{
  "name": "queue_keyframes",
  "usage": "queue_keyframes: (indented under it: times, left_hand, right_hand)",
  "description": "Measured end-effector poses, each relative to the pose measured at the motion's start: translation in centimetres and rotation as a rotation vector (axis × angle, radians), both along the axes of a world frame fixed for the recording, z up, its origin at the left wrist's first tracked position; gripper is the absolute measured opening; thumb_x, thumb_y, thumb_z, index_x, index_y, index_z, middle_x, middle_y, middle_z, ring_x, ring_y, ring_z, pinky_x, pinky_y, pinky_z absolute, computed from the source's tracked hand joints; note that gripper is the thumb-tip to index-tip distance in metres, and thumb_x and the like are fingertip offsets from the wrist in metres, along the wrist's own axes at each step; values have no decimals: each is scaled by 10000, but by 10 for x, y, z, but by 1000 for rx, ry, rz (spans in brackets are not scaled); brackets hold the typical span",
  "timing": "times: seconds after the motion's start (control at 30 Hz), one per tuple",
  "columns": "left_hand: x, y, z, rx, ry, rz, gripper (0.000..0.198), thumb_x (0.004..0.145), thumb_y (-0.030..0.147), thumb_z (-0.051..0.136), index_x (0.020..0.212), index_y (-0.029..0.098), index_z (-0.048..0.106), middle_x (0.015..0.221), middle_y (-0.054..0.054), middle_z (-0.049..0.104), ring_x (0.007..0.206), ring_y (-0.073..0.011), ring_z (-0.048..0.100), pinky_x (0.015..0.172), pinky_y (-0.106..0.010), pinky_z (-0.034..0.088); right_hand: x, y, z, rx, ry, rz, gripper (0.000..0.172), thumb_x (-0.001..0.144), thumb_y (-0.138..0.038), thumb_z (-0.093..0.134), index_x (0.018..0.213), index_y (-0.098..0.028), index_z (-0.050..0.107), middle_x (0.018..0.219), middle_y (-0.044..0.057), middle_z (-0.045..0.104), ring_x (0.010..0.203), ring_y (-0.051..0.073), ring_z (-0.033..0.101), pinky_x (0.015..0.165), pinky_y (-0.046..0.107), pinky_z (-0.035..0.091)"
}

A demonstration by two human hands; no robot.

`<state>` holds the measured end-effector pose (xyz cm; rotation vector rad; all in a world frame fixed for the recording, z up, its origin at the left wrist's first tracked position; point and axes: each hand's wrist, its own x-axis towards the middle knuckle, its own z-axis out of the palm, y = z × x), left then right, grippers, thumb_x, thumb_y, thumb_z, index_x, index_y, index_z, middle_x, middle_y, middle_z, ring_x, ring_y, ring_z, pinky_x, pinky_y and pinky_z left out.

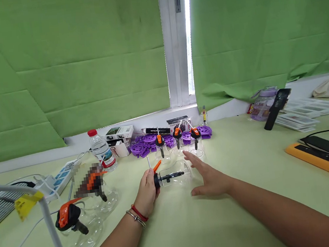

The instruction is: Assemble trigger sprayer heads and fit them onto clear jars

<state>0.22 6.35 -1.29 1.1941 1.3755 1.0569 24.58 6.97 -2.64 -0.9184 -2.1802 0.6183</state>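
Left hand around clear bottle at cap, right hand beside base

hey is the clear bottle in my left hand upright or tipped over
Tipped on its side: your left hand holds the clear bottle near its black cap, and its body stretches sideways toward your open right hand.

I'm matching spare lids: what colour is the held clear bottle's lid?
The lid is black, with an orange lever; see the head view.
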Motion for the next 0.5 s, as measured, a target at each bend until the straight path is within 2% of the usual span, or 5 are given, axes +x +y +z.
queue_keyframes:
  times: [0.07,0.13,0.2,0.33,0.5]
  left_hand:
    - [0,1,2,-47,-42,17,449,839,640,353,925,220,486,616,48,420,441,-89,386,397,-199,224]
    - [0,1,4,-69,-67,18,445,838,636,366,923,217,487,599,51,414,428,-84,361,387,-197,191]
    - [0,0,4,-56,-67,13,447,840,632,362,913,210,492,601,52,412,426,-80,355,383,-197,185]
    - [0,-2,3,-15,-55,0,417,846,618,368,837,213,468,640,55,395,463,-76,389,398,-188,236]
    - [0,-2,3,-23,-38,0,393,857,605,359,806,223,436,625,61,384,461,-82,382,403,-194,252]
  right_hand:
    - [-1,-1,1,257,-126,52,841,785,-359,691,1479,-310,219,1552,109,184,1391,324,226,1082,516,268]
    - [-3,-1,1,416,-190,53,606,856,-231,592,1411,-314,364,1515,100,283,1385,295,253,1098,517,245]
    - [-5,-1,1,466,-197,34,532,867,-221,572,1368,-297,410,1474,109,350,1353,289,309,1081,513,289]
    - [-2,-1,1,348,-137,58,633,834,-356,636,1387,-262,344,1435,151,380,1303,297,381,1036,492,373]
    - [-1,-1,-4,84,3,84,648,820,-380,654,1376,-297,331,1431,124,359,1261,277,413,915,392,476]
